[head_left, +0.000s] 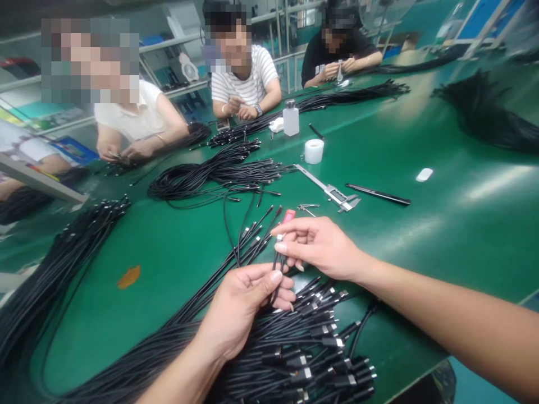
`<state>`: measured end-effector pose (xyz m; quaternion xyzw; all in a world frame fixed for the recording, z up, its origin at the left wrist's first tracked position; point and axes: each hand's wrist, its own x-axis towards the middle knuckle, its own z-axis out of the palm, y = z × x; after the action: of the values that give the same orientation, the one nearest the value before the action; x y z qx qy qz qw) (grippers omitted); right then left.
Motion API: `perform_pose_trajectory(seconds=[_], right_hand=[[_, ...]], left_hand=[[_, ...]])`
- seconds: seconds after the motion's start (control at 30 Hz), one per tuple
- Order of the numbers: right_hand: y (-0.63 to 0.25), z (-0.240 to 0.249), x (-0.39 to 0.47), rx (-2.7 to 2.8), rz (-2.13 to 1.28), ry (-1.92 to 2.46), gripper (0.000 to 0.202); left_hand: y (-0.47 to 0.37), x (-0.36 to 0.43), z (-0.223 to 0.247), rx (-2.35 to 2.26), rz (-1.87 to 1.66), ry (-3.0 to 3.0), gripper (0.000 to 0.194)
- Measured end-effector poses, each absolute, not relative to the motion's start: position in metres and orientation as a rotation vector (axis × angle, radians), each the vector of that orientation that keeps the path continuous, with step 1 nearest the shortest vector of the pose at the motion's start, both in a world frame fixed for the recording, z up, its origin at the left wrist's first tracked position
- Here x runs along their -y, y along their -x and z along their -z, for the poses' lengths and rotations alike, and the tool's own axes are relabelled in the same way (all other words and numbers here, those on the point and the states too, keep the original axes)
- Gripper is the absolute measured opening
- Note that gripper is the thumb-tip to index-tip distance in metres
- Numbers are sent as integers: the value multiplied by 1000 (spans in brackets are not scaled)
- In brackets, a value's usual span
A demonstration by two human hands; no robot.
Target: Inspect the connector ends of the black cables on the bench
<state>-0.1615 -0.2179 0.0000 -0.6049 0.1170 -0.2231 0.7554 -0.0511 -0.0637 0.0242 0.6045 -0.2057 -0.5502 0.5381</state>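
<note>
My left hand [248,297] is closed around black USB cables [274,268], thumb pressed over them just below the plugs. My right hand [322,247] pinches at a metal-tipped connector [279,240] above the left hand, thumb and forefinger together. A small red piece [288,216] sticks up behind the right fingertips; whether the hand holds it cannot be made out. Under both hands spreads a large bundle of black cables [168,348], its many plugs [332,342] pointing right.
Beyond my hands lie a digital caliper [332,193], black tweezers [378,194], a white tape roll [314,151] and a clear bottle [291,119]. More cable bundles [210,174] cover the green table [463,235]. Several co-workers [248,78] sit across, handling cables.
</note>
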Motion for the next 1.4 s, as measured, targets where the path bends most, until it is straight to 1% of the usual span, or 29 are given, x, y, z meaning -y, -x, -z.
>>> perform_pose_trajectory(seconds=[0.2,0.67,1.0,1.4], right_hand=[[162,-1,218,-249,550,1323,28],[161,-4,218,-302,585,1309,23],[161,-2,219,-279,617,1338,17],[161,0,219,-250,614,1344,16]], left_hand=[[53,61,-29,470,1226,-1486,30],[53,63,-29,523,1218,-1515,25],[56,63,-31,547,1208,-1490,29],[57,64,-31,525,1190,-1490,32]])
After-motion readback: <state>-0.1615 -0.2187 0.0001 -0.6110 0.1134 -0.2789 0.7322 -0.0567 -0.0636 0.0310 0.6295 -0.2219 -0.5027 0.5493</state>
